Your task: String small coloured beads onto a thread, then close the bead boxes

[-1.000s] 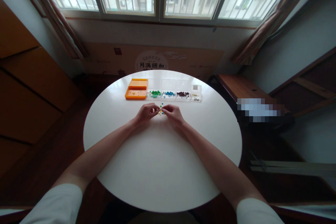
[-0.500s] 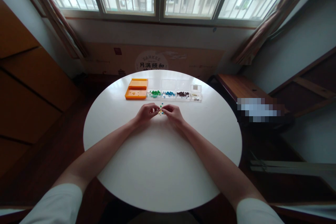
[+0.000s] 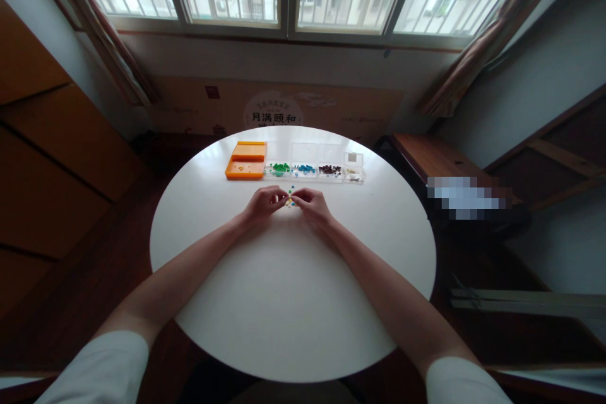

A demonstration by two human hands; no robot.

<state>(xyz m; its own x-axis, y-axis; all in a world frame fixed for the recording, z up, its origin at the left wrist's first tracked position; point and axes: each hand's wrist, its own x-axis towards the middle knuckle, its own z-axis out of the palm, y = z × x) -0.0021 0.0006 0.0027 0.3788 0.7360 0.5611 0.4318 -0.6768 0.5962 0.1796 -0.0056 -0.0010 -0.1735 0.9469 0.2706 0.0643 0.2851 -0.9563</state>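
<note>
My left hand [image 3: 265,202] and my right hand [image 3: 310,202] meet over the middle of the white round table [image 3: 265,303]. Thumb and fingers of each are pinched together, the tips almost touching. Whatever sits between them is too small to make out. Tiny yellow, green and blue pieces [image 3: 290,204] lie scattered right by the fingertips. Just beyond the hands stand open clear boxes holding green pieces [image 3: 279,168], blue pieces [image 3: 304,169] and dark brown pieces [image 3: 330,170].
An orange tray [image 3: 245,175] with a few small yellow bits stands left of the clear boxes. At the row's right end is a small clear box [image 3: 354,173] with pale contents. A wooden bench [image 3: 440,158] stands beyond the table on the right.
</note>
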